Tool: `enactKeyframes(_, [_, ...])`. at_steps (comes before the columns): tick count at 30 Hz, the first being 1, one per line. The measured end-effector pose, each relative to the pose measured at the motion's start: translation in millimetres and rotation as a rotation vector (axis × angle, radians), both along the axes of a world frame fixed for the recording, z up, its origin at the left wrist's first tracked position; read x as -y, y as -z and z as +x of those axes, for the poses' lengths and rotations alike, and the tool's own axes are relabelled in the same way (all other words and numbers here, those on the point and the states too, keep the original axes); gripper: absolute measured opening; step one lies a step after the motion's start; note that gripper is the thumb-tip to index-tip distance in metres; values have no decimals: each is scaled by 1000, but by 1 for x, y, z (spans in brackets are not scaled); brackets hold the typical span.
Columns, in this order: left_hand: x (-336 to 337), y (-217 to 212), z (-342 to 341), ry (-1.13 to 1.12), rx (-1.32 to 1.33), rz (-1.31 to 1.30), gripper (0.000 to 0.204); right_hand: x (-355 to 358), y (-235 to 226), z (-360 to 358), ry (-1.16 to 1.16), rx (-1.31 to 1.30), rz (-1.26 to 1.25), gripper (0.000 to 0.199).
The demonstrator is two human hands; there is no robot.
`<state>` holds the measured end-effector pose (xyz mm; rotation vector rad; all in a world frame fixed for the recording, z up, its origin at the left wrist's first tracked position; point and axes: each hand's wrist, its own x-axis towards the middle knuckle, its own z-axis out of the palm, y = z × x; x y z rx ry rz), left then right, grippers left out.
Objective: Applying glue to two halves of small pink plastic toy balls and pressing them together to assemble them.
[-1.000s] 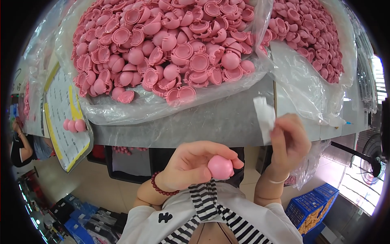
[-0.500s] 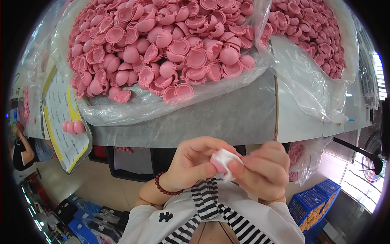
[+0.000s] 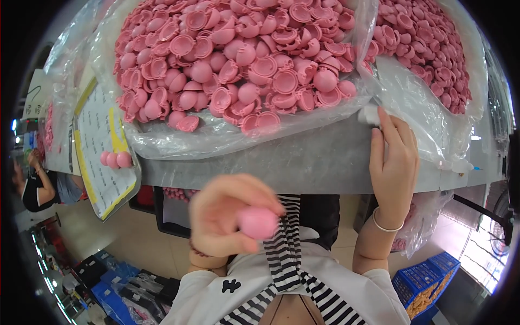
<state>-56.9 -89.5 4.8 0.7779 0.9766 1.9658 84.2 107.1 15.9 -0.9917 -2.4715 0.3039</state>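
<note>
A round pink plastic ball [image 3: 258,222] is held in my left hand [image 3: 225,216], its fingers curled around it in front of my chest; motion blurs this hand. My right hand [image 3: 396,154] reaches out over the grey table [image 3: 303,162], with its fingertips on a small bunched white cloth [image 3: 370,116]. That cloth lies at the edge of the clear plastic sheet [image 3: 179,149]. Beyond it a large heap of pink half-shells [image 3: 238,65] spreads over the sheet, some cup side up and others dome side up.
Three pink balls [image 3: 112,159] sit in a row on a yellow-edged board [image 3: 103,146] at the left. A second heap of pink shells [image 3: 428,54] fills the far right. Blue crates [image 3: 425,284] stand low on the right. Another person [image 3: 40,184] is at the far left.
My right hand has left the ball and moved forward and right, taking the white cloth to the table. My left hand has shifted left with the pink ball, now uncovered.
</note>
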Motion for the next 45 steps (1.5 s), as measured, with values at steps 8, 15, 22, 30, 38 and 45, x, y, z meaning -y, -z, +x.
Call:
enactKeyframes(8, [96, -9, -127, -1205, -1141, -1100, 24, 1, -9, 21, -59, -209, -227, 30])
enactKeyframes(15, [16, -19, -99, -1130, -1287, -845, 19, 7, 4, 31, -48, -399, -38, 22])
enactKeyframes(22, [-10, -13, -79, -540, -1319, -818, 13, -16, 22, 109, 589, -880, 164, 19])
enactKeyframes(30, [4, -9, -73, -620, -788, -152, 19, -104, 30, 176, 725, -698, 214, 36])
enactKeyframes(38, [-18, 1, 2, 187, 207, 240, 14, -87, 18, 144, 485, -884, 150, 39])
enactKeyframes(45, [-30, 8, 26, 331, 250, 11, 40, 44, 15, 38, -116, -947, -478, 65])
